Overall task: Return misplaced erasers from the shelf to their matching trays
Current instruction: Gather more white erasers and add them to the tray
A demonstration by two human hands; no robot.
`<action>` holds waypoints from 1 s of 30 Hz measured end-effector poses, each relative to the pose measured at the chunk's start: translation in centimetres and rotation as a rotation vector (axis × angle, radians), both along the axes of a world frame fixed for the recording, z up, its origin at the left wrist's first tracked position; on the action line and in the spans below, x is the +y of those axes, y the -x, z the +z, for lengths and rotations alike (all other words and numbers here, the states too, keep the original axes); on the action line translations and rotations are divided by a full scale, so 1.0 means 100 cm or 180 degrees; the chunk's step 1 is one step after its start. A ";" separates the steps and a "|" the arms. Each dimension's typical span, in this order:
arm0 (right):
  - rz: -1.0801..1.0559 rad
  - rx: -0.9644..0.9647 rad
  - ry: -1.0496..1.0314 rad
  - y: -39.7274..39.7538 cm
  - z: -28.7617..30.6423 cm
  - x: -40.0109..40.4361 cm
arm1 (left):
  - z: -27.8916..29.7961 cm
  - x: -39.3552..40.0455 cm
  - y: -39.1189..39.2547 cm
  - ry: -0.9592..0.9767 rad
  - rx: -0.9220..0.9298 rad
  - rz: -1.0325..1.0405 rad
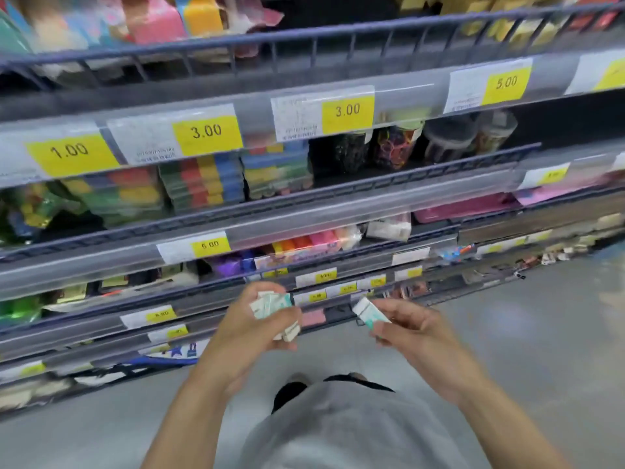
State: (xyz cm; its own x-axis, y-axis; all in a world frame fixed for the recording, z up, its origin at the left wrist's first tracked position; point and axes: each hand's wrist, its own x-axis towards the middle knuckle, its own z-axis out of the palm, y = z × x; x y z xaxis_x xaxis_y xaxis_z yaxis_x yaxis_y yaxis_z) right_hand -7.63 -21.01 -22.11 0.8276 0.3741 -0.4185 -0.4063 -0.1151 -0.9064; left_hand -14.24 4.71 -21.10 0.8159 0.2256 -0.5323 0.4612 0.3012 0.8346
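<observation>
- The left hand [257, 319] is raised in front of the lower shelves, forearm coming up from the bottom of the view, palm turned toward the person.
- Its grip is clamped on a bunch of erasers [274, 304] in white and teal wrappers; more white pieces stick out below the curled fingers.
- The right hand [411, 328] is just right of the left hand, at about the same height, forearm running down to the lower right.
- Its grip is pinched together on a single eraser [368, 313], white with a teal band, tilted with one end pointing up and left toward the bunch; the two do not touch.
- Print on the wrappers is too blurred to read.
- Above the left hand, yellow price tags line the shelf rails: "1.00" [69, 152], "3.00" [207, 132], a second "3.00" [347, 110], "5.00" [506, 82] farther up and right, and another "5.00" [210, 245] on a lower rail.
- Smaller tags on the rails nearest the hands are not legible.
- Behind the tags above the left hand sit stacked multicoloured packs [203, 184].
</observation>
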 end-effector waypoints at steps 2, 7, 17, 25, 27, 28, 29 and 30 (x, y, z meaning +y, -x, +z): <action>0.0073 0.0228 0.0215 0.015 -0.025 -0.011 | -0.033 -0.005 0.024 -0.0043 0.0347 0.0136; 0.0256 0.0498 0.0625 0.045 -0.067 -0.035 | -0.073 -0.020 0.085 0.0058 0.0720 0.0490; 0.0901 0.0775 0.0959 0.083 -0.102 -0.051 | -0.084 -0.065 0.209 0.0086 0.1073 0.1644; 0.2029 0.0637 0.0597 0.128 -0.080 0.043 | -0.072 -0.069 0.325 0.0075 0.0965 0.2540; 0.2254 0.0548 0.0382 0.145 -0.071 0.075 | -0.068 -0.066 0.350 0.0085 0.0890 0.2733; 0.2332 0.0523 0.0317 0.154 -0.067 0.091 | -0.068 -0.064 0.362 0.0079 0.0864 0.2822; 0.2407 0.0507 0.0276 0.163 -0.064 0.106 | -0.068 -0.060 0.374 0.0074 0.0847 0.2898; 0.2485 0.0502 0.0239 0.173 -0.062 0.121 | -0.068 -0.056 0.385 0.0076 0.0837 0.2964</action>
State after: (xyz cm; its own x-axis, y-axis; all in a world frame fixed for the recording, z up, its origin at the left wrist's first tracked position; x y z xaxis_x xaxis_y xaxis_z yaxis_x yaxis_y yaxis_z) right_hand -24.96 -8.92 -28.28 0.2673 0.7871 -0.5559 -0.3060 -0.4777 -0.8235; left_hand -52.75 -0.91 -27.91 0.1697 0.7084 -0.6851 0.2001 0.6560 0.7278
